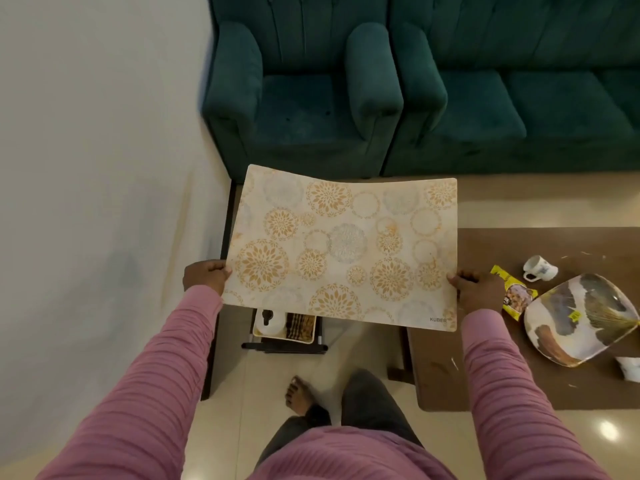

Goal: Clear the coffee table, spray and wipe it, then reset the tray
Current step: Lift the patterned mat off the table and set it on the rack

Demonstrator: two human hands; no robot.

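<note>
A cream placemat [343, 247] with gold flower circles is held flat in the air, left of the brown coffee table [485, 375]. My left hand [206, 276] grips its left edge and my right hand [476, 292] grips its right edge. On the table lie a marbled square plate [578, 317], a yellow snack packet [512, 296] and a white mug [539, 268] tipped on its side. Crumbs and bits of litter dot the tabletop.
Under the placemat a small dark side table holds a white tray [284, 327] with a white item and a brown striped item. A teal armchair [301, 88] and teal sofa [519, 91] stand behind. A white wall [86, 168] is on the left. A crumpled white wrapper [628, 367] lies at the table's right edge.
</note>
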